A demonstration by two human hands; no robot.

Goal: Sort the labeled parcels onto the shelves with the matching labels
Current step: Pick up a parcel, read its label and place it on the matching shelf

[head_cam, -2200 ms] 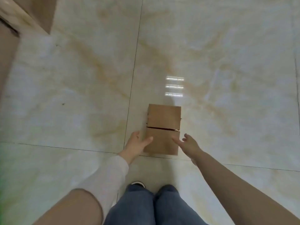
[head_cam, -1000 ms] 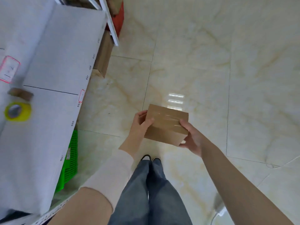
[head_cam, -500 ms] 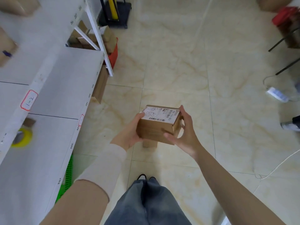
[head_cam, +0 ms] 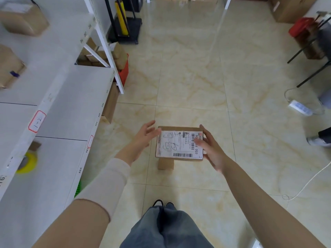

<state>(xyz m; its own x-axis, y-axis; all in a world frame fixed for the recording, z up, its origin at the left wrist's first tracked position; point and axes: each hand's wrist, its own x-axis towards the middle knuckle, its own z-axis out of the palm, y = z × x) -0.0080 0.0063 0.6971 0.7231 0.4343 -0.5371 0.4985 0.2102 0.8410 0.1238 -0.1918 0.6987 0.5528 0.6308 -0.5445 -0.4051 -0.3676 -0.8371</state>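
Observation:
A small brown cardboard parcel (head_cam: 179, 143) is held in front of me above the floor, its white shipping label with barcodes and handwriting facing up. My right hand (head_cam: 211, 149) grips its right edge, thumb on the label. My left hand (head_cam: 143, 136) is open, fingers spread, its fingertips at the parcel's left edge. White shelves (head_cam: 59, 108) stand on my left; a red-bordered tag reading 1-2 (head_cam: 37, 121) is stuck on a shelf rail. A second small box (head_cam: 165, 163) lies on the floor just below the held parcel.
Two brown parcels (head_cam: 23, 20) sit on the upper shelf, a yellow tape roll (head_cam: 26, 162) on a lower one. A red crate (head_cam: 124, 71) with boxes and a green basket (head_cam: 78, 189) sit under the shelves. A power strip (head_cam: 300, 108), cable and someone's shoe (head_cam: 318, 141) are right.
I lifted the parcel from the floor and turned it label-up. My view rose from the floor to the aisle. My left hand has loosened from the box and opened.

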